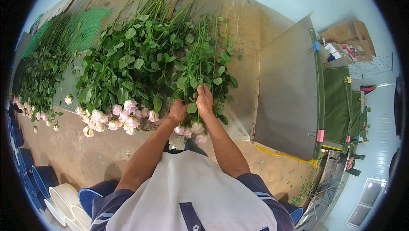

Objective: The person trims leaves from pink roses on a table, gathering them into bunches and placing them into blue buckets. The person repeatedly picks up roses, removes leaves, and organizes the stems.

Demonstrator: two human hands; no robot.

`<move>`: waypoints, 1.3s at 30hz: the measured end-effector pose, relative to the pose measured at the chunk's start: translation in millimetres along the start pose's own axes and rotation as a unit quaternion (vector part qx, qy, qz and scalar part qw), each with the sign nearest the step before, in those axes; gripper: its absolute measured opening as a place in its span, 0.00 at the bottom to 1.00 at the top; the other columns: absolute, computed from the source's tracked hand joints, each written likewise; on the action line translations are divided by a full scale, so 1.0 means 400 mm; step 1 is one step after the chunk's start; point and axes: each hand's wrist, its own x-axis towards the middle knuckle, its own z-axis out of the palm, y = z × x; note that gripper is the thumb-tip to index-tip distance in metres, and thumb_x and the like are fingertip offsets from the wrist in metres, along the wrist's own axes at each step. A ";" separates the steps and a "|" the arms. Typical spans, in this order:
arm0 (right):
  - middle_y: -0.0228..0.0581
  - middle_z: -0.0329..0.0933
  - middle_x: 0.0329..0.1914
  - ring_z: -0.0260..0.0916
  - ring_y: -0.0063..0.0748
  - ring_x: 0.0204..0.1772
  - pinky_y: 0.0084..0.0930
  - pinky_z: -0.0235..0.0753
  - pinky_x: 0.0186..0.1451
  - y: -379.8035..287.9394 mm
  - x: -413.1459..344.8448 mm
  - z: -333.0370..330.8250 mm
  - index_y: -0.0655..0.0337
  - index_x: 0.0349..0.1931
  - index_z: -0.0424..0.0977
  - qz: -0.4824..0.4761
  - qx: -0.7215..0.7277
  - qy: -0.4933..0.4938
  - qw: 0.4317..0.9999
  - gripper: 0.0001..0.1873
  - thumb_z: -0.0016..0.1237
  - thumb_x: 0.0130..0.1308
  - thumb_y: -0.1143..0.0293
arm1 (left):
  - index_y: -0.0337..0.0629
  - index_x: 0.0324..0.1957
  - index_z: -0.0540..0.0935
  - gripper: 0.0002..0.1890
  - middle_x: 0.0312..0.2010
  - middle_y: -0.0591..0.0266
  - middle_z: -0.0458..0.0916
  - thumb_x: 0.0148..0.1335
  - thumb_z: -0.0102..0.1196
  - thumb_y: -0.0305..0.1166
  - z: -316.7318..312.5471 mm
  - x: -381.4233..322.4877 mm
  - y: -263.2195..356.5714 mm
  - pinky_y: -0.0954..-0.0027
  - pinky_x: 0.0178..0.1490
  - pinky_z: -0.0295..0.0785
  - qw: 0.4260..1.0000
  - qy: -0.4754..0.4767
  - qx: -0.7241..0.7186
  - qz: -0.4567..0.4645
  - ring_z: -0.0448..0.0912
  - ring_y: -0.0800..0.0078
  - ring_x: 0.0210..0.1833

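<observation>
Long-stemmed pale pink roses (129, 116) lie in a wide heap on the table, blooms towards me and cut stems pointing away. Just right of that heap, my left hand (178, 110) is at the leafy stems of a smaller group of roses (197, 128), its fingertips hidden by leaves. My right hand (204, 100) is closed around a leafy stem in this group, thumb on top. The group's blooms hang at the table's near edge between my forearms. Another bundle of roses (44, 71) lies at the far left, its stems over green netting (86, 26).
Upright grey panel (287, 93) to the right, with green fabric dividers (337, 103) beyond. A cardboard box (348, 39) holds small items at the upper right. Blue buckets (44, 180) and white buckets (64, 199) stand at lower left. Loose leaves lie on the floor (96, 154).
</observation>
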 end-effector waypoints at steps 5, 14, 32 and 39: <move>0.30 0.68 0.30 0.64 0.23 0.29 0.29 0.65 0.32 -0.001 0.018 -0.009 0.61 0.47 0.71 0.054 0.188 -0.029 0.980 0.13 0.42 0.72 0.61 | 0.32 0.48 0.77 0.18 0.41 0.56 0.80 0.60 0.56 0.35 -0.012 -0.001 0.007 0.65 0.45 0.72 0.928 -0.128 -0.348 -0.028 0.78 0.67 0.42; 0.33 0.69 0.25 0.63 0.26 0.27 0.35 0.64 0.33 -0.136 0.049 0.007 0.63 0.40 0.76 0.015 -0.006 -0.003 1.000 0.17 0.40 0.73 0.59 | 0.34 0.39 0.80 0.15 0.30 0.52 0.81 0.63 0.50 0.38 -0.104 -0.036 0.045 0.63 0.37 0.69 0.997 -0.045 0.026 0.062 0.77 0.62 0.32; 0.51 0.76 0.29 0.74 0.45 0.32 0.40 0.70 0.38 -0.229 0.117 -0.020 0.68 0.37 0.74 -0.160 -0.185 0.131 0.961 0.14 0.45 0.64 0.64 | 0.33 0.35 0.76 0.13 0.32 0.35 0.78 0.64 0.46 0.35 -0.160 -0.161 0.078 0.43 0.39 0.69 0.957 0.102 0.187 0.197 0.75 0.35 0.36; 0.50 0.76 0.29 0.70 0.41 0.32 0.37 0.69 0.40 -0.299 0.087 -0.161 0.70 0.37 0.74 -0.208 -0.253 0.172 0.929 0.13 0.46 0.61 0.67 | 0.32 0.26 0.74 0.15 0.26 0.39 0.77 0.64 0.47 0.36 -0.183 -0.140 0.004 0.48 0.33 0.67 0.972 0.118 0.150 0.140 0.75 0.41 0.30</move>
